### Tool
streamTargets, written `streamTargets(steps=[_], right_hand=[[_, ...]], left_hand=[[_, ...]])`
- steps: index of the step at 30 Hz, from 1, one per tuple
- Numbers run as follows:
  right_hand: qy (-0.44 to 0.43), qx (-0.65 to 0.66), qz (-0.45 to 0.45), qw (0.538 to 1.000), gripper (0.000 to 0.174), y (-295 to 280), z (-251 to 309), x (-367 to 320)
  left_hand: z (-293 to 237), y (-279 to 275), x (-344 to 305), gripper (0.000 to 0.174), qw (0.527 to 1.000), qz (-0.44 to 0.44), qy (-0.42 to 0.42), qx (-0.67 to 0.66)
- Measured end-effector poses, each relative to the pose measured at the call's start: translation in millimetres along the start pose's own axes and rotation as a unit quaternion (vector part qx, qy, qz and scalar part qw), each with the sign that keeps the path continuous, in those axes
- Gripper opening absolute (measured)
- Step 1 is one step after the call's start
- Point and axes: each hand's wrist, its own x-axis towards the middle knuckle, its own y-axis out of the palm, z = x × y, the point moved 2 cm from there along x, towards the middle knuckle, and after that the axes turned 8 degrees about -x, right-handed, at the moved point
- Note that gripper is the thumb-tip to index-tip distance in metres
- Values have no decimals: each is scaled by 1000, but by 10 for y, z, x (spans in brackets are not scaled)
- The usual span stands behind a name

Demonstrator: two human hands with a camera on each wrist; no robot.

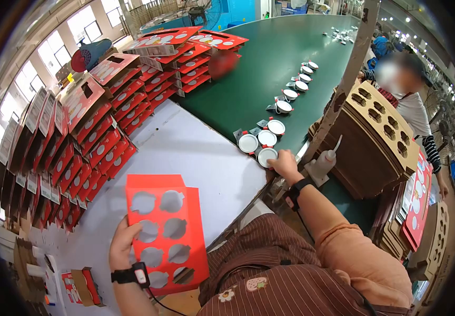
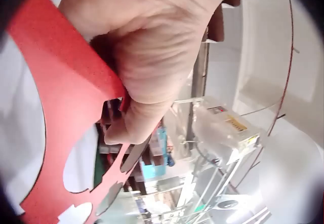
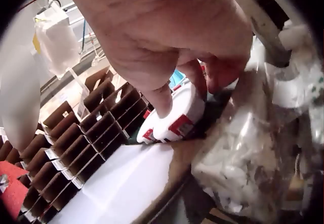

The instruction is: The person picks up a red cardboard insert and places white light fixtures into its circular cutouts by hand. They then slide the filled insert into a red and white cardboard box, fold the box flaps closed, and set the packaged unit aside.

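A red box with round cut-outs (image 1: 191, 231) is gripped along its left edge by my left hand (image 1: 124, 245); in the left wrist view, the left hand (image 2: 152, 47) has thumb and fingers around the red card (image 2: 66, 87). My right hand (image 1: 286, 164) pinches a round white lamp (image 1: 267, 157) at the near end of the green surface. The right wrist view shows the right hand's (image 3: 172, 42) thumb and fingers on the white lamp (image 3: 185, 105) with red clips. Several similar lamps (image 1: 248, 143) lie just beyond it.
Stacked red boxes (image 1: 101, 142) stand along the left. A line of lamps (image 1: 289, 95) runs up the green table (image 1: 259, 58). Cardboard inserts (image 1: 367, 142), a white bottle (image 1: 323, 162) and a post (image 1: 343, 89) are at the right, with another person (image 1: 412, 105) beyond.
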Motion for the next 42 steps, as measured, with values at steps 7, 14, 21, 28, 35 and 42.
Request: streamTargets(steps=[7,14,21,28,35,42], right_hand=[[-25,186,-43,981,40,167,-77,-106],[-173,366,-8,915,33,-200,281,-985],[-307,308,-57,899,37,-480,236,-1608],[-310,435,71,843,24,-694,50,-1830],[-244,527,208,787,14,-704,15,-2044],[-246,542,209,776,15,-505,135,-2025]], left_hand=[[482,345,732,53,923,-190,149,301],[-146,2082,167,53,850,100,427,291],[123,2639,117,39,883,205,393,151],[260,2626,-136,74,905,370,177,116],[292,2691,-422,85,896,439,63,-1],[627,2503,-216,63,896,434,69,-58]])
